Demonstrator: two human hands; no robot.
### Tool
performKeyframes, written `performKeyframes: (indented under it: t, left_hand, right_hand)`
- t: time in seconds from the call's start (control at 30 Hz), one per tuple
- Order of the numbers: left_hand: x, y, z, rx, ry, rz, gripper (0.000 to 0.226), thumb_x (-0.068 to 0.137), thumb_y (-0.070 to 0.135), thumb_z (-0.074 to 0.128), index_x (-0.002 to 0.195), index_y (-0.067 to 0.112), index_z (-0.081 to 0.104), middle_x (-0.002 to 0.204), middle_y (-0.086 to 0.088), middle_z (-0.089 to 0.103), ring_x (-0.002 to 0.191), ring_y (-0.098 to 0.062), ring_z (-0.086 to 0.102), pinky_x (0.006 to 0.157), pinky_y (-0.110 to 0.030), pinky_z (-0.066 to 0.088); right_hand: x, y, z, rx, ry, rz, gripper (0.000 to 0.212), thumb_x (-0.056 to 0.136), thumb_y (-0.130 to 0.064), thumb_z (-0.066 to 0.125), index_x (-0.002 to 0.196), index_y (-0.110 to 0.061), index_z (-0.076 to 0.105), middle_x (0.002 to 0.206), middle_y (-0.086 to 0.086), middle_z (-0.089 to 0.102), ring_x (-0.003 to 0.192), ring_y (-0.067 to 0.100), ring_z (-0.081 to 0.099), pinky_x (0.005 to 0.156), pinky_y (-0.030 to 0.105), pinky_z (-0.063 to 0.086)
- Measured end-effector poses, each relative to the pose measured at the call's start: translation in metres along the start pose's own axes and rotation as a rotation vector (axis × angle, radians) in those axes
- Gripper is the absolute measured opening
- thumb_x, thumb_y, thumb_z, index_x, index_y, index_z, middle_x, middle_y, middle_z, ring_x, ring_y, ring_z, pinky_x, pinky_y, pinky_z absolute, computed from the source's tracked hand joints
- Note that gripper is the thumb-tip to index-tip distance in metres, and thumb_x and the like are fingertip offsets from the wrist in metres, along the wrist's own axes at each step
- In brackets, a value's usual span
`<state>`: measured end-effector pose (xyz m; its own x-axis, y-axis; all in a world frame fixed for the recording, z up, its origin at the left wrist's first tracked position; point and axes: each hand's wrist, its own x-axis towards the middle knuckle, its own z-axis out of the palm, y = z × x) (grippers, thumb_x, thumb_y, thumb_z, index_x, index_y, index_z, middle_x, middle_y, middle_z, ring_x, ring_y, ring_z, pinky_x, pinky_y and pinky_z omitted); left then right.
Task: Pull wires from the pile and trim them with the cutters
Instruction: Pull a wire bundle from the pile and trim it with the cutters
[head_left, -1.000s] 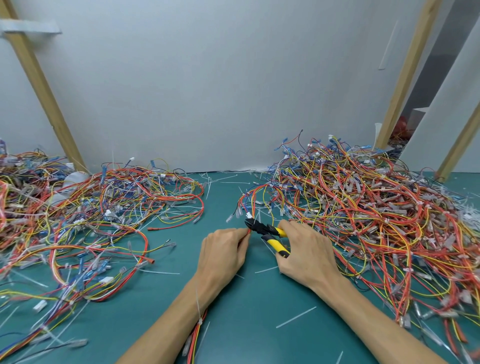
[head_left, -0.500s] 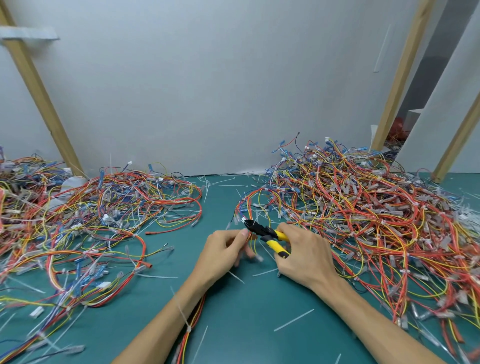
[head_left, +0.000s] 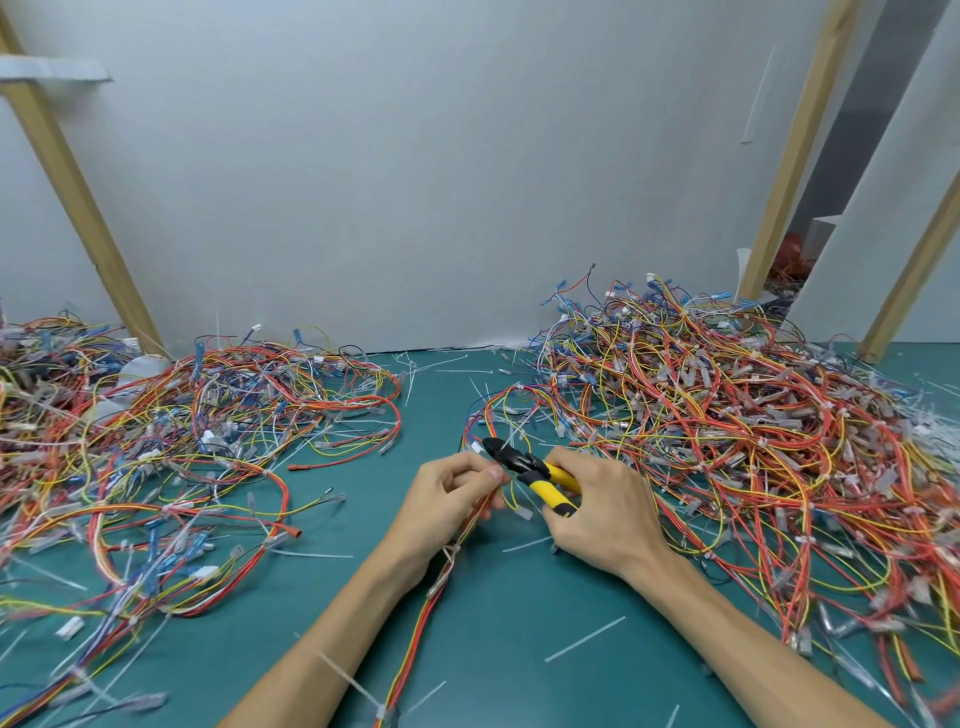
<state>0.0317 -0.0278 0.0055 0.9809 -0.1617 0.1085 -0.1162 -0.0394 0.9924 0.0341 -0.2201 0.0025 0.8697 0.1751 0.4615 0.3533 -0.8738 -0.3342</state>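
Your left hand (head_left: 447, 493) has its fingers curled round a wire bundle (head_left: 434, 587) that runs down the green table (head_left: 493, 649) toward you. Your right hand (head_left: 602, 509) grips the yellow handles of the cutters (head_left: 524, 465), and the black head points at the wires just above your left fingers. I cannot tell if the blades are on a wire.

I judge the task is somewhere in the middle. The right pile (head_left: 727, 431) is high and dense, so much remains to pull. The left pile (head_left: 182, 431) lies looser and flatter, perhaps the finished wires. Short white offcuts (head_left: 584, 639) lie scattered on the table, so some trimming seems done.
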Motion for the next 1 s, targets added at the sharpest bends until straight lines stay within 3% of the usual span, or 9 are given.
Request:
performKeyframes:
  t: [0.1,0.33,0.5,0.63,0.8,1.0]
  left_hand:
    - [0.000,-0.001,-0.002,0.010,0.001,0.012,0.020,0.093,0.013,0.061,0.074,0.009,0.063,0.059,-0.004,0.062,0.059,-0.019,0.043,0.055,-0.026,0.032]
    - [-0.001,0.001,-0.001,-0.009,-0.001,0.035,0.022,0.079,0.027,0.065,0.068,0.008,0.059,0.055,-0.005,0.061,0.049,-0.013,0.037,0.050,-0.020,0.029]
    - [0.003,-0.006,0.001,0.030,0.060,0.054,0.023,0.088,0.012,0.067,0.067,0.007,0.058,0.049,-0.003,0.057,0.048,-0.011,0.040,0.052,-0.020,0.032]
    - [0.003,-0.007,0.002,0.040,0.091,0.078,0.021,0.078,0.023,0.066,0.064,0.008,0.058,0.047,-0.005,0.058,0.047,-0.013,0.039,0.050,-0.018,0.032]
    - [0.004,-0.007,0.001,0.051,0.082,0.073,0.022,0.085,0.011,0.070,0.066,0.007,0.059,0.048,-0.007,0.059,0.042,-0.007,0.038,0.048,-0.016,0.031]
    - [0.005,-0.009,-0.001,0.071,0.075,0.064,0.022,0.089,0.007,0.066,0.067,0.007,0.060,0.047,-0.006,0.058,0.041,-0.006,0.038,0.047,-0.014,0.030]
  right_hand:
    - [0.000,0.000,-0.001,-0.009,-0.007,-0.016,0.019,0.069,-0.042,0.058,0.079,-0.028,0.050,0.056,-0.009,0.047,0.057,0.017,0.048,0.051,0.030,0.044]
    - [0.000,0.001,-0.001,-0.035,0.004,-0.039,0.019,0.070,-0.042,0.057,0.081,-0.027,0.053,0.063,-0.008,0.054,0.059,0.016,0.049,0.051,0.030,0.043]
    - [0.000,0.003,0.002,-0.054,-0.030,-0.052,0.021,0.073,-0.043,0.058,0.089,-0.032,0.051,0.075,-0.010,0.054,0.071,0.014,0.052,0.055,0.030,0.041]
    - [0.002,0.007,0.001,-0.054,-0.069,-0.070,0.036,0.069,-0.043,0.056,0.103,-0.032,0.051,0.090,-0.014,0.050,0.085,0.013,0.047,0.065,0.029,0.038]
    - [0.004,0.011,0.001,-0.051,-0.085,-0.082,0.044,0.067,-0.043,0.055,0.108,-0.029,0.052,0.098,-0.010,0.050,0.091,0.016,0.046,0.081,0.031,0.042]
    - [0.004,0.011,0.000,-0.038,-0.107,-0.077,0.036,0.069,-0.046,0.053,0.102,-0.033,0.049,0.090,-0.014,0.051,0.085,0.013,0.047,0.068,0.028,0.038]
